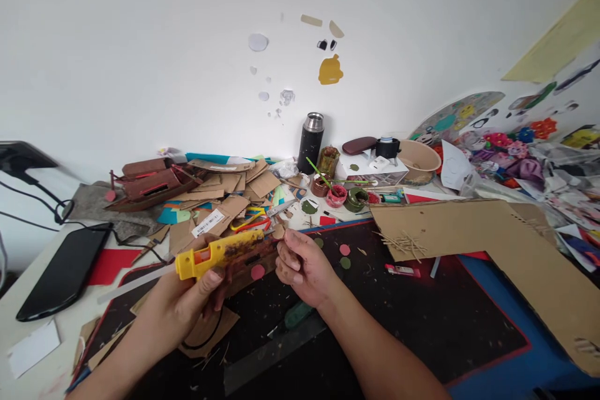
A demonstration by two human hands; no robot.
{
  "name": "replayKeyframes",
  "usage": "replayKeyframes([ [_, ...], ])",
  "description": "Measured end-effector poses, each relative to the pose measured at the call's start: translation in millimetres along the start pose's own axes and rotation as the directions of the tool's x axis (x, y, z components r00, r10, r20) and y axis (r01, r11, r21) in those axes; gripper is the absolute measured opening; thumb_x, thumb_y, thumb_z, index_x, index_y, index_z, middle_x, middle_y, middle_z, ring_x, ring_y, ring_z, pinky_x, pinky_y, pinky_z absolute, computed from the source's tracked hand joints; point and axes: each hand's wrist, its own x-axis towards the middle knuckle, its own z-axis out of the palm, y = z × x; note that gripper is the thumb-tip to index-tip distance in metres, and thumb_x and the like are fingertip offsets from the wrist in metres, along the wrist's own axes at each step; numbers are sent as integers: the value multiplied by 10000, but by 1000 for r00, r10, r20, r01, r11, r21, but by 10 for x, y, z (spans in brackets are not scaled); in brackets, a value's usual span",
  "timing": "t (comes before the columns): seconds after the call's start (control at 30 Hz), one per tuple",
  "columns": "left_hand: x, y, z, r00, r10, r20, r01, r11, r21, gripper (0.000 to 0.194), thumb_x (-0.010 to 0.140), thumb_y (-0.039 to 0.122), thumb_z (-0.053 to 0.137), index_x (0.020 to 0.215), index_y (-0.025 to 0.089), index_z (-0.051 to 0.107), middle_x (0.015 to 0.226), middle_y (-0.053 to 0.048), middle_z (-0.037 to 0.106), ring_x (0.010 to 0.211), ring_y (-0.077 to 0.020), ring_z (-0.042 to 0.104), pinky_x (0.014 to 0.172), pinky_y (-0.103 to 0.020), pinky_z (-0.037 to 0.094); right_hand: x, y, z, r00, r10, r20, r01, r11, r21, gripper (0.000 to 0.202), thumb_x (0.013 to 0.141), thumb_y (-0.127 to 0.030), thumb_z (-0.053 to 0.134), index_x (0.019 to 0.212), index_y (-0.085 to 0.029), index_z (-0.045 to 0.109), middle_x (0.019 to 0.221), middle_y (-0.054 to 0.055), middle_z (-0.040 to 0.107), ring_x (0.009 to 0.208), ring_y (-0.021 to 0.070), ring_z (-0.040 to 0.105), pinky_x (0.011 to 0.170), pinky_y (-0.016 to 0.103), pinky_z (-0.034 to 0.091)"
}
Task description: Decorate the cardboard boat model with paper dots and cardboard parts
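My left hand (187, 303) is wrapped round a yellow hot glue gun (225, 251), and a pale glue stick (140, 283) juts from its back end. The gun's nozzle points right. At its tip, my right hand (302, 262) pinches a small round cardboard disc (279, 232) between thumb and fingers. Nozzle and disc look close together; whether they touch I cannot tell. Behind the gun lies a brown cardboard piece, partly hidden by my left hand. Pink (345, 250) and green (345, 263) discs lie on the dark mat (389, 325).
Paint jars (336, 195) with brushes and a black flask (311, 142) stand by the wall. Cardboard scraps and scissors (253, 219) fill the back left, beside a brown model ship (150, 184). A large cardboard piece (469, 225) with thin sticks covers the right. A black phone (65, 272) lies left.
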Motion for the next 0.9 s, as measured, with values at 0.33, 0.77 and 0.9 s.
replayKeyframes([
  [0.33,17,96,53,998,7,-65,-4,999,36,714,856,906,566,682,217,635,509,-38,604,418,-157,534,401,-260,444,-8,1,29,1000,8,-18,-8,1000,-18,581,809,-546,933,732,-220,459,480,-134,423,347,38,246,397,225,143],
  [0.77,10,101,84,997,-38,-70,39,999,14,679,822,917,593,796,238,592,508,-11,606,400,-164,528,386,-256,436,-6,1,28,1000,12,-4,-12,1000,-9,575,812,-531,936,724,-216,462,477,-132,434,345,33,259,393,225,151],
  [0.9,-2,127,110,993,-77,-94,78,997,3,708,773,950,607,845,246,580,498,1,597,391,-170,521,378,-256,422,-6,-9,35,1000,9,-12,-9,1000,-8,580,810,-535,933,715,-219,456,477,-130,432,344,33,268,392,230,152],
])
